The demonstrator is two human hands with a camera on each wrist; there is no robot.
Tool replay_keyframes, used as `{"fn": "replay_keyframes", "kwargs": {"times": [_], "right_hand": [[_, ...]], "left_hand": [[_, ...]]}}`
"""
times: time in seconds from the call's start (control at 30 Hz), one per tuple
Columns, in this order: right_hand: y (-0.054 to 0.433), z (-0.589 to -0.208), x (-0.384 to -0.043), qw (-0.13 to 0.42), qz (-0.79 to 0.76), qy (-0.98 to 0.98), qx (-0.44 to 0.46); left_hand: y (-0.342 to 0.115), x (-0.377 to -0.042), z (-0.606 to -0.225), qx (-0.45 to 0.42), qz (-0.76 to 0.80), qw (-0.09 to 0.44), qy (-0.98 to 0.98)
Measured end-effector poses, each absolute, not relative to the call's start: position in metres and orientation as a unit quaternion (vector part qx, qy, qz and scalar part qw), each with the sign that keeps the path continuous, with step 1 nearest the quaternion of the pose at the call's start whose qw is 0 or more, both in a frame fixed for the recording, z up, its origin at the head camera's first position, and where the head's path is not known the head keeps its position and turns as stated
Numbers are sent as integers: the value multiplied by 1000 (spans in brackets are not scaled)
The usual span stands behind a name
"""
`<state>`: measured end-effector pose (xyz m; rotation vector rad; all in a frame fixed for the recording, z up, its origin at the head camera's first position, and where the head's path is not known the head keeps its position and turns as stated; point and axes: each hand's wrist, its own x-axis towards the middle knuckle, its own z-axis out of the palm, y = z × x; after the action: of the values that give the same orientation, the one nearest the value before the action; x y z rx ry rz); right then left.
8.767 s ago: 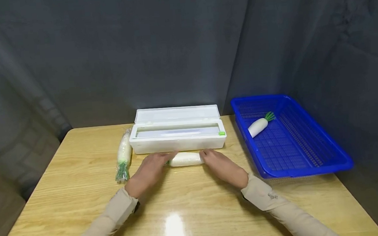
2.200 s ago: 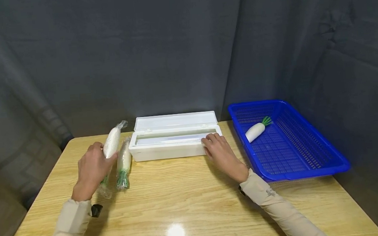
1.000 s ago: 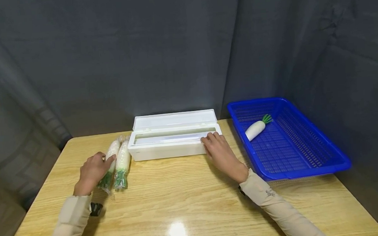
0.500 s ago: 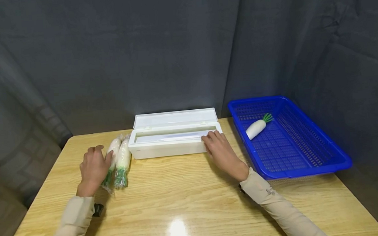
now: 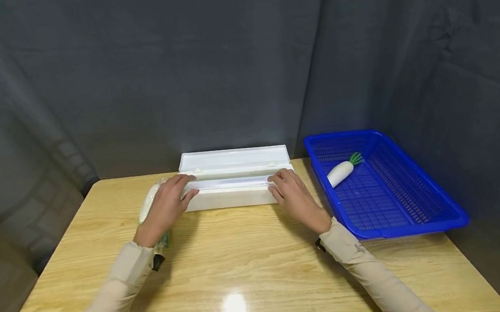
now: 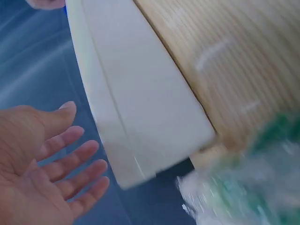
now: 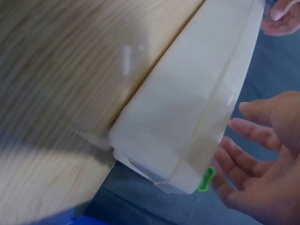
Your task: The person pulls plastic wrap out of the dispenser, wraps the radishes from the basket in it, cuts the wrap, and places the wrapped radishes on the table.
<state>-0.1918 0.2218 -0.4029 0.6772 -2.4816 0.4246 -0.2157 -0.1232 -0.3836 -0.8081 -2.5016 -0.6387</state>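
A white cling film dispenser box [image 5: 231, 198] stands at the back of the table with its lid [image 5: 234, 157] raised; a roll [image 5: 234, 182] shows inside. My left hand [image 5: 168, 201] is over the box's left end, fingers relaxed and spread in the left wrist view. At the right end, my right hand [image 5: 294, 191] hovers by the front rim, its loosely bent fingers [image 7: 243, 161] near the green slider [image 7: 206, 179]. Neither hand holds anything. A film-wrapped white radish [image 5: 147, 203] lies left of the box; my left hand hides most of the wrapped pair there.
At the right stands a blue plastic basket [image 5: 397, 230] with one unwrapped white radish [image 5: 340, 174] in it, green stems toward the back. A dark grey curtain [image 5: 225, 69] hangs behind the wooden table [image 5: 258, 263].
My left hand set the wrapped radish down beside the other one, let it go and moved right to the box. The right hand, earlier on the radish, went to the box's right end and stayed.
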Motion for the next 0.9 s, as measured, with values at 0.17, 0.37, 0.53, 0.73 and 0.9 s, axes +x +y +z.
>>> {"fn": "replay_keyframes", "kwargs": {"times": [0.17,0.37,0.53,0.73,0.9], "right_hand": [[221,-406,-198,255,173,-918,250],[219,-405,-203,233,180,-919,263],[220,-401,-204,210,216,-922,242],[219,-399,-205,187,295,-914,208],[219,-399,-206,192,358,-897,171]], "left_hand": [[-109,-227,-391,-291,-229,177,-912],[-109,-233,-393,-269,-271,138,-914],[-109,-238,-391,-267,-328,94,-901],[-110,-243,-388,-225,-365,76,-900],[-108,-246,-386,-201,-375,85,-901]]}}
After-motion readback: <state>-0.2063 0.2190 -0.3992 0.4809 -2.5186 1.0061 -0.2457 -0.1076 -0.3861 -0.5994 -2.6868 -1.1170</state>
